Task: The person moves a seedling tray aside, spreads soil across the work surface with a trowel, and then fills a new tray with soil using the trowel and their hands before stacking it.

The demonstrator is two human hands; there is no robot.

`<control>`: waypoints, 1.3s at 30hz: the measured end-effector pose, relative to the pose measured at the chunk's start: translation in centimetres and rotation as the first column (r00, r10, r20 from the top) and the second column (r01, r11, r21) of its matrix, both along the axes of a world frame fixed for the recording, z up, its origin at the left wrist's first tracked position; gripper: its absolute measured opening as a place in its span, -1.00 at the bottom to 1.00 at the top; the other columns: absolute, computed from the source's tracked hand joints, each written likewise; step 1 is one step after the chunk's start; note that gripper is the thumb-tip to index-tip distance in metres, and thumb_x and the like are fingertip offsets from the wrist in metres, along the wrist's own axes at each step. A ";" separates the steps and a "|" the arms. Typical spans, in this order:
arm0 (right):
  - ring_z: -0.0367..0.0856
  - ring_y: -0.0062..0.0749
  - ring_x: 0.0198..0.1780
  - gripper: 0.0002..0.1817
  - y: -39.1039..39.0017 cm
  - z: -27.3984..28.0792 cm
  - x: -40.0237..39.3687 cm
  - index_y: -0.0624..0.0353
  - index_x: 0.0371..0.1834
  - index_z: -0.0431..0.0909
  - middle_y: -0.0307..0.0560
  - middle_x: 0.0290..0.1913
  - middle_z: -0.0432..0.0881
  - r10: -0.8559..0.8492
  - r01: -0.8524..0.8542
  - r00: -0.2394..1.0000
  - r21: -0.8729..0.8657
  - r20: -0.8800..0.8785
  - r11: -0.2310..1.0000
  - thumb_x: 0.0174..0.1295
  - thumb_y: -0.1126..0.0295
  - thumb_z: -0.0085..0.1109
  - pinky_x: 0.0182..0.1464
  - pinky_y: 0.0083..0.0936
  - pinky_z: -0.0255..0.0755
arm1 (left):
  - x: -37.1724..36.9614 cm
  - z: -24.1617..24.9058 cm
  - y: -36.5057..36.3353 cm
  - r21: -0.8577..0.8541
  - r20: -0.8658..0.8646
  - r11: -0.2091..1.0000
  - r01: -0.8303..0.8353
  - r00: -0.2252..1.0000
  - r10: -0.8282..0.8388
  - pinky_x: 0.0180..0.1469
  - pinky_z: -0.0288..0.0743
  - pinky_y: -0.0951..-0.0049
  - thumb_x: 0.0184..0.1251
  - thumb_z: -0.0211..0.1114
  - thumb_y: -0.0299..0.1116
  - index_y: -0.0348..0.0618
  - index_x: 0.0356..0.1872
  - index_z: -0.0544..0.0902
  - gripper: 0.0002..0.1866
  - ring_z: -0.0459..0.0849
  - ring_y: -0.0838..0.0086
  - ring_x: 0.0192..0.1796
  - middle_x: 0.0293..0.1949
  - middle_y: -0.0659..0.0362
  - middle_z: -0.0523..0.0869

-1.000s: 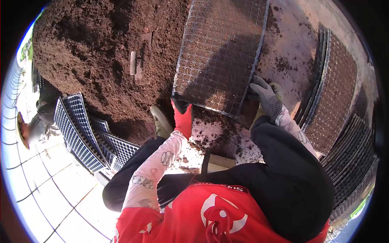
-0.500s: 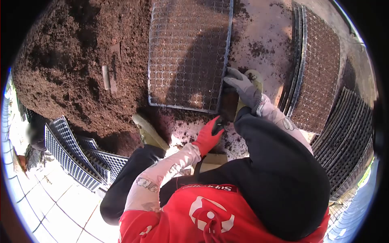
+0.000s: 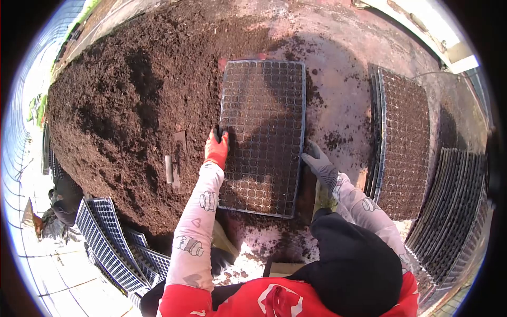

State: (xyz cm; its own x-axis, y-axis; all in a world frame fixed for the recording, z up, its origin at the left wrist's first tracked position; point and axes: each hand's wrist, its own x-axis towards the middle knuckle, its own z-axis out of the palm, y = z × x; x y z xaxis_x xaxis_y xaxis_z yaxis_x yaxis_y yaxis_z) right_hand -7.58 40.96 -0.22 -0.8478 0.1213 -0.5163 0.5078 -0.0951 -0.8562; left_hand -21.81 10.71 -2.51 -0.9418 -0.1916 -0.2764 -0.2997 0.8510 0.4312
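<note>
A black seedling tray (image 3: 262, 132) with many small cells lies flat on the ground beside a big heap of dark soil (image 3: 132, 105). My left hand (image 3: 217, 147), in a red glove, grips the tray's left edge next to the heap. In a grey glove, my right hand (image 3: 318, 163) holds the tray's right edge. My arms wear patterned white sleeves, and my dark-trousered knee shows below the right hand.
Stacks of soil-filled trays (image 3: 404, 137) stand at the right, with more stacked trays (image 3: 454, 206) further right. Empty trays (image 3: 105, 243) lean at the lower left near another person (image 3: 60, 206). A small trowel-like tool (image 3: 170, 169) lies on the heap.
My left hand has moved from below the tray's near edge up to its left side. The right hand stays on the right edge, and the tray now lies further from me.
</note>
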 end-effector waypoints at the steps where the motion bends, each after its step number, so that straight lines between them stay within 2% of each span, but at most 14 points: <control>1: 0.37 -0.49 0.01 -0.38 0.1 0.0 -0.4 0.19 0.27 0.06 -0.08 0.05 0.39 -0.007 0.007 1.000 0.004 -0.004 1.000 0.13 0.43 0.06 0.04 -0.60 0.26 | -0.6 -0.5 -0.7 0.147 -0.032 0.989 0.014 0.999 -0.010 0.03 0.38 0.35 0.10 0.19 -0.05 -0.16 0.19 0.25 -0.33 0.52 0.16 0.02 -0.02 -0.12 0.51; 3: 0.37 -0.48 0.02 -0.38 0.4 -0.2 -1.4 0.18 0.27 0.06 -0.09 0.06 0.39 0.007 -0.008 0.999 -0.019 -0.047 1.000 0.15 0.36 0.07 0.08 -0.57 0.23 | -1.0 -0.6 -1.1 0.374 -0.048 0.927 0.004 0.999 0.015 -0.04 0.41 0.49 0.10 0.26 -0.26 -0.19 0.16 0.29 -0.41 0.58 0.35 -0.07 -0.10 -0.02 0.59; 5: 0.36 -0.48 0.03 -0.38 0.8 0.7 -1.8 0.18 0.27 0.06 -0.09 0.06 0.39 0.009 -0.011 0.998 -0.031 -0.060 0.999 0.15 0.33 0.07 0.09 -0.55 0.22 | -1.0 -1.1 -1.5 0.883 0.039 0.463 -0.078 0.995 0.093 -0.13 0.41 0.61 0.17 0.20 -0.46 -0.19 0.04 0.44 -0.62 0.54 0.59 -0.13 -0.14 0.24 0.59; 8: 0.36 -0.49 0.01 -0.45 2.2 2.9 -3.1 0.21 0.22 0.16 -0.15 0.00 0.43 0.141 -0.137 0.990 0.113 -0.030 0.984 0.21 0.22 0.00 0.08 -0.55 0.21 | -1.4 1.0 -1.6 0.862 0.180 0.494 -0.112 0.979 -0.092 -0.08 0.42 0.60 0.14 0.21 -0.52 -0.19 0.07 0.39 -0.58 0.56 0.55 -0.16 -0.15 0.17 0.60; 18: 0.37 -0.56 -0.04 -0.46 2.4 3.8 -4.1 0.30 0.20 0.19 -0.21 -0.05 0.44 0.029 -0.033 0.995 -0.039 -0.090 0.999 0.19 0.30 0.06 0.03 -0.65 0.24 | -0.9 8.5 0.2 0.960 0.126 0.255 -0.112 0.991 -0.040 -0.09 0.39 0.64 0.15 0.17 -0.50 -0.17 0.10 0.40 -0.56 0.53 0.64 -0.13 -0.13 0.29 0.58; 24: 0.38 -0.67 -0.59 -0.45 3.3 6.3 -5.4 0.27 0.18 0.23 -0.26 -0.35 0.46 0.096 -0.100 0.992 -0.054 -0.080 0.994 0.18 0.20 0.03 -0.59 -0.69 0.30 | -1.5 9.3 0.8 0.974 0.092 0.209 -0.086 0.995 -0.022 -0.03 0.35 0.63 0.15 0.17 -0.50 -0.16 0.12 0.39 -0.54 0.49 0.66 -0.08 -0.08 0.32 0.55; 26: 0.14 -0.68 -0.82 -0.41 4.5 5.2 -5.7 0.29 0.18 0.22 -0.27 -0.50 0.40 0.080 -0.071 0.988 0.071 -0.130 0.995 0.17 0.13 0.01 -0.83 -0.66 0.03 | -1.6 9.6 1.6 0.980 0.079 0.181 -0.077 0.997 -0.004 -0.02 0.34 0.61 0.14 0.18 -0.50 -0.17 0.12 0.38 -0.54 0.49 0.66 -0.08 -0.08 0.32 0.54; 27: 0.43 -0.61 -0.57 -0.41 5.3 5.5 -5.8 0.31 0.19 0.21 -0.20 -0.31 0.48 0.089 -0.077 0.990 0.117 -0.105 0.990 0.18 0.16 0.01 -0.56 -0.65 0.34 | -1.6 9.9 2.1 0.983 0.082 0.162 -0.083 0.997 0.013 -0.02 0.34 0.61 0.13 0.19 -0.51 -0.18 0.13 0.38 -0.53 0.49 0.65 -0.08 -0.09 0.31 0.54; 28: 0.43 -0.61 -0.57 -0.41 5.8 5.9 -6.2 0.31 0.19 0.21 -0.20 -0.31 0.48 0.096 -0.084 0.989 0.113 -0.111 0.990 0.18 0.16 0.01 -0.56 -0.65 0.34 | -1.9 10.1 2.5 0.983 0.076 0.166 -0.079 0.997 0.020 -0.02 0.34 0.61 0.13 0.19 -0.51 -0.18 0.13 0.38 -0.53 0.49 0.65 -0.08 -0.09 0.31 0.54; 30: 0.48 -0.47 -0.12 -0.40 6.8 7.6 -6.9 0.34 0.20 0.18 -0.10 -0.04 0.46 0.036 0.001 0.977 0.173 -0.208 0.985 0.17 0.20 0.03 -0.09 -0.57 0.37 | -2.4 9.9 3.8 0.993 0.053 0.101 -0.055 0.998 0.024 -0.05 0.37 0.61 0.12 0.21 -0.51 -0.19 0.12 0.38 -0.52 0.51 0.64 -0.13 -0.13 0.29 0.56; 31: 0.26 -0.40 0.18 -0.41 8.0 8.8 -7.3 0.37 0.20 0.17 -0.05 0.14 0.34 0.048 -0.043 0.987 0.037 -0.156 0.998 0.17 0.25 0.04 0.20 -0.52 0.12 | -2.6 9.8 4.9 0.991 0.009 0.130 -0.018 0.998 0.064 -0.14 0.41 0.62 0.13 0.20 -0.49 -0.20 0.10 0.40 -0.55 0.54 0.62 -0.20 -0.19 0.27 0.57; 35: 0.36 -0.50 0.07 -0.48 12.2 14.9 -8.2 0.36 0.18 0.23 -0.14 0.03 0.44 -0.037 0.026 0.972 -0.050 -0.232 0.998 0.13 0.43 0.05 0.07 -0.61 0.26 | -2.7 11.3 11.2 0.988 -0.034 0.152 0.025 0.998 0.055 -0.20 0.44 0.61 0.16 0.18 -0.49 -0.23 0.06 0.40 -0.60 0.55 0.62 -0.24 -0.21 0.25 0.58; 36: 0.40 -0.52 0.03 -0.51 13.9 16.4 -8.0 0.37 0.15 0.27 -0.13 0.00 0.47 -0.022 0.050 0.970 0.108 -0.242 0.993 0.13 0.44 0.03 0.06 -0.62 0.27 | -2.6 11.5 13.4 0.984 -0.057 0.171 0.051 0.998 0.032 -0.21 0.45 0.61 0.17 0.17 -0.48 -0.23 0.06 0.40 -0.61 0.55 0.61 -0.25 -0.20 0.25 0.58; 39: 0.43 -0.62 -0.11 -0.57 23.1 17.5 -6.2 0.37 0.06 0.35 -0.22 -0.12 0.53 0.006 0.074 0.981 0.404 -0.194 0.912 0.13 0.41 0.08 -0.05 -0.69 0.28 | -0.9 12.5 21.6 0.975 0.057 -0.213 -0.065 0.998 -0.041 -0.04 0.40 0.60 0.12 0.20 -0.56 -0.27 0.14 0.32 -0.50 0.52 0.57 -0.11 -0.09 0.18 0.55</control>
State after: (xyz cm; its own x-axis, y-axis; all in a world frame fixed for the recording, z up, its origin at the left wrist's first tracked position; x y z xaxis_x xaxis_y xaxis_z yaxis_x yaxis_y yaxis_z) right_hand -13.75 64.07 17.28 -0.9152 0.3177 -0.2479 0.3376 0.2682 -0.9023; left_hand -22.72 32.28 9.97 -0.9194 0.3492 -0.1810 -0.3658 -0.5903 0.7195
